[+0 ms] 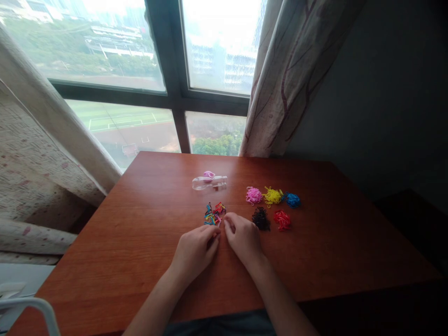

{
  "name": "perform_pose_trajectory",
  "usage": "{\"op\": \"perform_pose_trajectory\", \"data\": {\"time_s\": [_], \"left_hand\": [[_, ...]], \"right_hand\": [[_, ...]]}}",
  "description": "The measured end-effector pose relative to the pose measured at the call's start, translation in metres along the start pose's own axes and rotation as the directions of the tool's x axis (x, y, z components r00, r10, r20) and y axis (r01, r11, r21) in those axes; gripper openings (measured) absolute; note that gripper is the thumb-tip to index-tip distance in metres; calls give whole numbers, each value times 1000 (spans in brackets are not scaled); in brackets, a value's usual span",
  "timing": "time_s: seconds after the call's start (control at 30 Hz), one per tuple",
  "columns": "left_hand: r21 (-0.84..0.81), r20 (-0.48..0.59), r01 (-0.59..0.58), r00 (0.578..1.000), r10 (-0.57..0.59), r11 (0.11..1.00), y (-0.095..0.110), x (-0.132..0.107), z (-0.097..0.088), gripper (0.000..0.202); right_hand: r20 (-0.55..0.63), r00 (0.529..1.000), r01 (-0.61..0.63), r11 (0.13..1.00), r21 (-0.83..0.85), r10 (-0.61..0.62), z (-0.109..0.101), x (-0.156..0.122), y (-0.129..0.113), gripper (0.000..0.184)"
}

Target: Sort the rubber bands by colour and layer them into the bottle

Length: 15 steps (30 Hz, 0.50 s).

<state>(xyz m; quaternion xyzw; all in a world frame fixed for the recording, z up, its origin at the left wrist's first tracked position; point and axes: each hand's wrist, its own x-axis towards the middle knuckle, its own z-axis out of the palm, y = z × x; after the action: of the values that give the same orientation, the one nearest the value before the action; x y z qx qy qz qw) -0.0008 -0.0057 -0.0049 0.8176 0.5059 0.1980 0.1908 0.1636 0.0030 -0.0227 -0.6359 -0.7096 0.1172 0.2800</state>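
Observation:
A small mixed heap of coloured rubber bands (pixel 214 213) lies on the wooden table (pixel 147 224). My left hand (pixel 196 252) and my right hand (pixel 243 238) rest side by side just in front of the heap. Both have their fingers curled and their tips reach the heap's near edge. What the fingertips pinch is too small to see. To the right lie sorted piles: pink (pixel 254 195), yellow (pixel 272 196), blue (pixel 292 199), black (pixel 261 218) and red (pixel 282 220).
A clear plastic bottle (pixel 209 182) lies on its side behind the heap, with something pink on it. Curtains hang at the left (pixel 42 154) and the right (pixel 290 79) of the window. A white chair back (pixel 31 308) shows at the bottom left.

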Motion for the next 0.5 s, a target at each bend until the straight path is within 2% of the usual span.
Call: {"op": "perform_pose_trajectory", "data": {"time_s": [0.3,0.5], "left_hand": [[-1,11,4,1000,-4,1000,-1,1,1,17],[-2,14,9,1000,-9,1000,-1,1,1,17]], "right_hand": [[-74,996,-26,972,232,44,-2,-4,5,12],[-87,996,-8,962,274,33,-3,-5,7,16]]}}
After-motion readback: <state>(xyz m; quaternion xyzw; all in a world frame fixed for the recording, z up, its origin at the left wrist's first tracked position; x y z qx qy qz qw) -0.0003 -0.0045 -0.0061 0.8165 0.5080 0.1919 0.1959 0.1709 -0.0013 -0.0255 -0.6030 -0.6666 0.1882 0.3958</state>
